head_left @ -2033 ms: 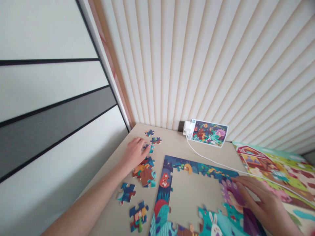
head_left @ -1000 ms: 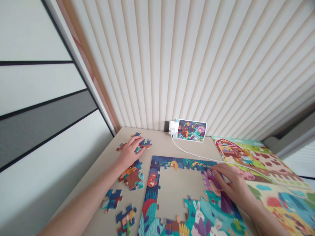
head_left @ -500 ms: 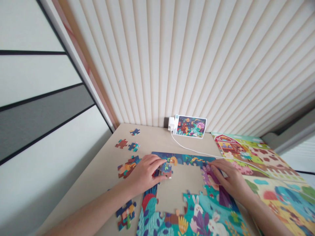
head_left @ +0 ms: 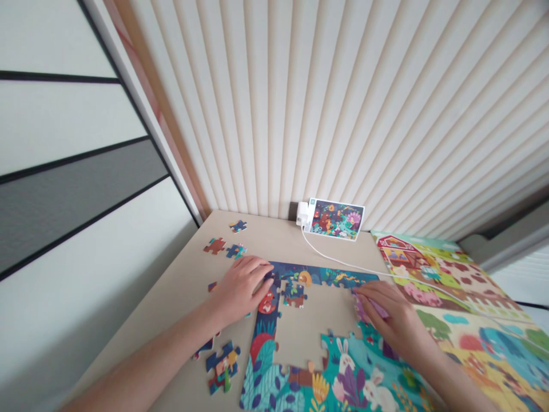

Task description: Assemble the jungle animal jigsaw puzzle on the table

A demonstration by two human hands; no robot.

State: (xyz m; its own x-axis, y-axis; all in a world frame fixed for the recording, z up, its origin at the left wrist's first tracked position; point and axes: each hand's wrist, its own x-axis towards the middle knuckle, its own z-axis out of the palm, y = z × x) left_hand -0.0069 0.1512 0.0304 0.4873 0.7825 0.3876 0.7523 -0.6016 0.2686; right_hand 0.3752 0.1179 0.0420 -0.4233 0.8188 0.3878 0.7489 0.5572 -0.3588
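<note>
A partly assembled jigsaw puzzle (head_left: 261, 377) lies on the table, with an open gap in its middle. At the gap's upper left corner sits a dark blue piece (head_left: 294, 294), touched by neither hand. My left hand (head_left: 242, 289) rests at the puzzle's upper left edge, fingers apart, with nothing seen in it. Over the purple part at the right side is my right hand (head_left: 386, 309), its fingers extended and resting on the puzzle. Loose pieces (head_left: 223, 366) lie left of the puzzle, some partly hidden under my left hand and forearm.
Further loose pieces (head_left: 215, 246) lie at the table's back left. A picture card (head_left: 337, 218) leans at the back beside a white charger (head_left: 302, 213), whose cable (head_left: 338, 262) crosses to the right. A farm puzzle (head_left: 454, 274) covers the right side.
My left hand has let go of the dark blue piece and moved left. My right hand has shifted slightly left over the purple part. The view has shifted a little.
</note>
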